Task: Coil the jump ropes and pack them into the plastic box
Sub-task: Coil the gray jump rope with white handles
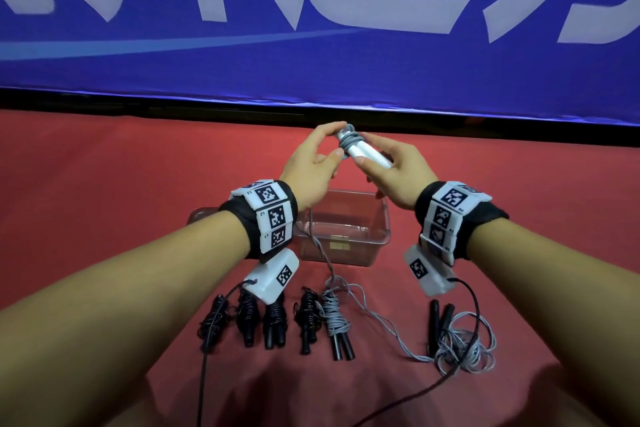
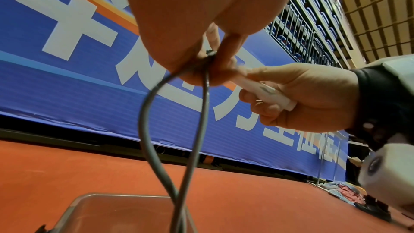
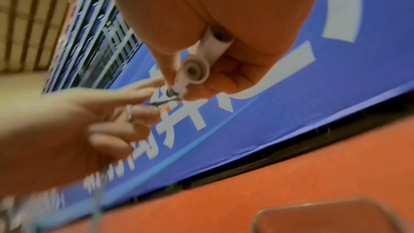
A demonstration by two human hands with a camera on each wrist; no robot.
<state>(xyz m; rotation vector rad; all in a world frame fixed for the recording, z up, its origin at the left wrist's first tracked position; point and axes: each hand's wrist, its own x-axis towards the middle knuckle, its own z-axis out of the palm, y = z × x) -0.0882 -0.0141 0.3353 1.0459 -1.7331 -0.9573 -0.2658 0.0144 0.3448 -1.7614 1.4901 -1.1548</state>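
Banner (image 1: 311, 10) characters, perhaps Chinese

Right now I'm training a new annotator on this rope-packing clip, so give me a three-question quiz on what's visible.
1. True or false: the plastic box holds a coiled rope bundle.
2. Which hand grips the white handles: A left, B right?
3. What colour is the cord wound round them?

Key: 1 false, no bundle lies in it. 2 B, the right hand; the left hand works the cord. 3 grey.

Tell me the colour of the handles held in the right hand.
White handles, wound with grey cord; the head view shows them best.
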